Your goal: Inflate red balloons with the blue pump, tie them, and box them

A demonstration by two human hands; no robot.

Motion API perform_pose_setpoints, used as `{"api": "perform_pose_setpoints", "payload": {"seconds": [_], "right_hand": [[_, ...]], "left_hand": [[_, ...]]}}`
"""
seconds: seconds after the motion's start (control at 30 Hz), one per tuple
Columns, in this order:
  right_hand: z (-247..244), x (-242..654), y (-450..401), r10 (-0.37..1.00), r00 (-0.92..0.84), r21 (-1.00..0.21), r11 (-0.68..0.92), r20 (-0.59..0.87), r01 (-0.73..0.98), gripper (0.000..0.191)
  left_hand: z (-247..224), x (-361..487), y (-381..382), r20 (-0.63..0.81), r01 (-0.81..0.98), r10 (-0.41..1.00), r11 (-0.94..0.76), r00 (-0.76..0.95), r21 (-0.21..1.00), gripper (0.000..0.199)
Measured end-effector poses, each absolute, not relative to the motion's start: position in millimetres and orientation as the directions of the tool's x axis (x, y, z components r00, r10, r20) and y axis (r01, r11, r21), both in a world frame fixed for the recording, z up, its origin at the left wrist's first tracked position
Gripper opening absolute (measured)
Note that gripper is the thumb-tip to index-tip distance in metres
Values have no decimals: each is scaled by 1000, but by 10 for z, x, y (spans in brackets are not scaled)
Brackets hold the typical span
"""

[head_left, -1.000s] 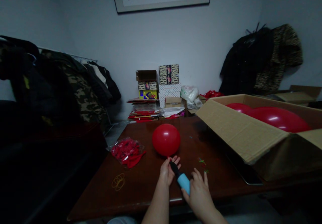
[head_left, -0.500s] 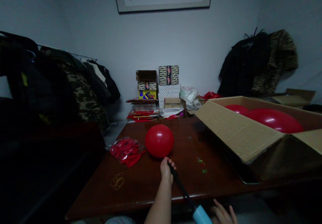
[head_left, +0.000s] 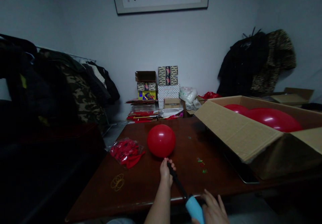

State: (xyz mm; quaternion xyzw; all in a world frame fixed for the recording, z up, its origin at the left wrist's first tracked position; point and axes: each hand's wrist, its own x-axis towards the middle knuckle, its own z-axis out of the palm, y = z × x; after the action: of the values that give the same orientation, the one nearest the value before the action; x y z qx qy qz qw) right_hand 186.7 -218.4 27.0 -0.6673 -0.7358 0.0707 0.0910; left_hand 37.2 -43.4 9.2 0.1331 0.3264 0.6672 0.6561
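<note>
Left hand (head_left: 166,171) gripped black end of pump (head_left: 193,208); red balloon (head_left: 161,141) sat just beyond. Pump slanted back toward right hand (head_left: 213,209), fingers spread at blue end, grip unclear.

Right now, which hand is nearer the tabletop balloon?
Left. The left hand is close in front of the balloon; the right hand is farther back, at the blue pump.

1. Your right hand (head_left: 213,208) and the blue barrel (head_left: 195,209) sit nearer and farther right than at first, but have come back a little far and left since the last picture.
2. More black rod (head_left: 179,184) now shows than at first.
3. Your left hand's (head_left: 166,171) fingers have curled in.
4. The red balloon (head_left: 161,141) has shifted left overall.
</note>
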Motion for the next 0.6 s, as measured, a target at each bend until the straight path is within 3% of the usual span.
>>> {"api": "perform_pose_setpoints", "payload": {"seconds": [0.2, 0.4, 0.6], "right_hand": [[515, 1591, -1887, 993, -66, -272, 90, 99, 958, 43], [586, 1376, -1634, 980, -20, -246, 70, 199, 967, 40], [558, 1435, -1778, 978, -59, -172, 95, 202, 981, 44]], "left_hand": [[73, 383, -446, -222, -779, 971, 69, -92, 624, 25], [75, 383, -420, -216, -761, 972, 74, -89, 645, 27], [56, 403, -428, -196, -724, 974, 53, -114, 687, 26]]}}
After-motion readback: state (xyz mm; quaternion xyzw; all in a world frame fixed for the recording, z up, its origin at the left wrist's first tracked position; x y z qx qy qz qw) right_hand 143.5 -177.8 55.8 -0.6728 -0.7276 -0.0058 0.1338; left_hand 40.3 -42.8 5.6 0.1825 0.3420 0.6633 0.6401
